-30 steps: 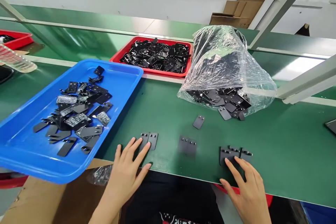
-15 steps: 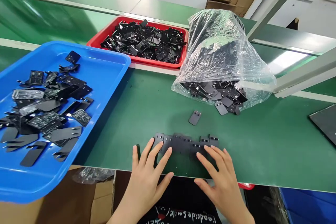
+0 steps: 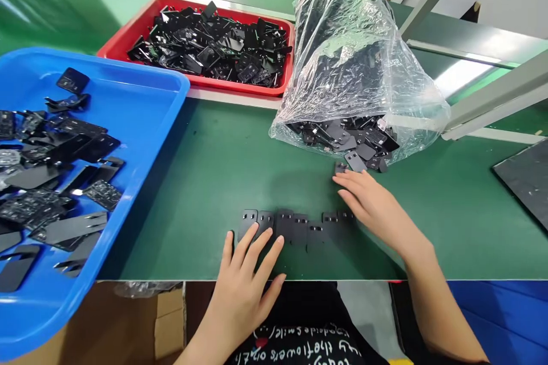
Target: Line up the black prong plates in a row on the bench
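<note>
The right hand (image 3: 370,205) has left the right end of the row of plates (image 3: 300,229) and reached farther out, its fingertips over a loose plate (image 3: 341,167), which now sits closer to the clear plastic bag (image 3: 346,57); whether they pinch it I cannot tell. The left hand (image 3: 247,276) stays at the row's left end, fingers spread, fingertips touching. The row lies near on the smooth green table (image 3: 226,154): flat, matte black rectangles with rounded corners and paired shiny prongs. The bag is crinkled, with similar plates inside.
</note>
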A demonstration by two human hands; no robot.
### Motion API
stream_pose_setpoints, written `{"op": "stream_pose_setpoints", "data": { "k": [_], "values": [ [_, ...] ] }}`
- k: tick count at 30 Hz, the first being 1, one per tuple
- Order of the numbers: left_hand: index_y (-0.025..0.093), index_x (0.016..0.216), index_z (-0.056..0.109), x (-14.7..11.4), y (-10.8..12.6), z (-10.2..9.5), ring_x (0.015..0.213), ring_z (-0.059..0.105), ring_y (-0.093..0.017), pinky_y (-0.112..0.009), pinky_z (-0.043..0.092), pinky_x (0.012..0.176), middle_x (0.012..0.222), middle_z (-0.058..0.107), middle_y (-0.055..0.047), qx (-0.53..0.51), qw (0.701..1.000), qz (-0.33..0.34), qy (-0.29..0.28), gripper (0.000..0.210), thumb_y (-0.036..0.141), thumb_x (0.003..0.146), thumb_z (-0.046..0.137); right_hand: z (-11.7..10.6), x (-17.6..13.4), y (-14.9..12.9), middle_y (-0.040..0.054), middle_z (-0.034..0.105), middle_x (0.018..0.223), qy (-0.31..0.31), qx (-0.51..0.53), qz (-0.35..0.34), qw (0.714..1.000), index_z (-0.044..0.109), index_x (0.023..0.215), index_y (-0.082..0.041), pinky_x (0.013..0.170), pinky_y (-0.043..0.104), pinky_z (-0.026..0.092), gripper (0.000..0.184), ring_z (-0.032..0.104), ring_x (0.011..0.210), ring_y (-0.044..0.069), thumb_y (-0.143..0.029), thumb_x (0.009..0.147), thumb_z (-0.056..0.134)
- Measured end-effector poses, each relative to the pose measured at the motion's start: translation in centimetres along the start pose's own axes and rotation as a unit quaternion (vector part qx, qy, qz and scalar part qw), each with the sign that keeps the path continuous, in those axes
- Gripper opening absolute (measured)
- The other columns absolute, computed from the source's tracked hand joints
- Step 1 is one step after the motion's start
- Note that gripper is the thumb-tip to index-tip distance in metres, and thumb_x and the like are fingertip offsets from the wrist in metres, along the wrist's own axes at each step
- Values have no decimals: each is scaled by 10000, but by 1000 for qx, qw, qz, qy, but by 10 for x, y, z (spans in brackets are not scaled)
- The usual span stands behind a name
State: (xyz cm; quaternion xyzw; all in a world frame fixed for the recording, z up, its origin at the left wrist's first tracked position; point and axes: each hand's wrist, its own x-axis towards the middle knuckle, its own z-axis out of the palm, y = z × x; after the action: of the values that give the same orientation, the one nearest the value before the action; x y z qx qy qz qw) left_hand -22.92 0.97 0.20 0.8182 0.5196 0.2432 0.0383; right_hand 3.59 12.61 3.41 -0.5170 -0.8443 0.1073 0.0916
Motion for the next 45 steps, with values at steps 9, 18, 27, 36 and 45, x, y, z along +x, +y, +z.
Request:
{"op": "stream_pose_setpoints", "data": {
  "k": [9, 18, 27, 36, 45],
  "values": [
    [160, 1272, 570, 11, -3, 3, 1284, 475, -368, -641, 337, 1063, 1205, 606, -152, 23, 999, 21, -15, 403, 180, 870, 584, 25, -104, -2, 116, 584, 1296, 114, 16, 48, 992, 524, 1289, -205, 1028, 513, 477, 338, 503, 1282, 259, -237, 955, 487],
    [140, 1246, 582, 10, 1, -3, 1290, 455, -371, -619, 309, 1088, 1191, 586, -157, 6, 998, 41, -53, 423, 162, 827, 634, 39, -92, -43, 139, 568, 1263, 153, 16, 20, 988, 531, 1277, -151, 1023, 497, 461, 384, 488, 1246, 284, -264, 913, 575],
    [175, 1176, 629, 13, 17, 7, 1292, 451, -351, -608, 258, 1120, 1192, 586, -146, -11, 998, 30, -53, 334, 262, 854, 614, 40, -100, -54, 146, 559, 1246, 136, 7, 36, 990, 613, 1199, -158, 1027, 513, 434, 368, 476, 1214, 300, -384, 911, 578],
    [224, 1171, 637, 5, 20, 15, 1396, 321, -370, -646, 141, 1143, 1264, 539, -163, -10, 995, 66, -73, 386, 341, 804, 669, 43, -107, -50, 111, 623, 1142, 201, 46, 49, 977, 643, 1097, -168, 1016, 499, 442, 322, 552, 1120, 251, -402, 955, 473],
    [213, 1175, 631, 19, 32, 23, 1433, 275, -345, -627, 119, 1167, 1240, 581, -153, 6, 991, 94, -94, 393, 319, 800, 676, 42, -112, -33, 103, 643, 1102, 229, 106, 40, 967, 629, 1099, -174, 1004, 491, 460, 267, 583, 1088, 240, -328, 947, 472]
  ]
}}
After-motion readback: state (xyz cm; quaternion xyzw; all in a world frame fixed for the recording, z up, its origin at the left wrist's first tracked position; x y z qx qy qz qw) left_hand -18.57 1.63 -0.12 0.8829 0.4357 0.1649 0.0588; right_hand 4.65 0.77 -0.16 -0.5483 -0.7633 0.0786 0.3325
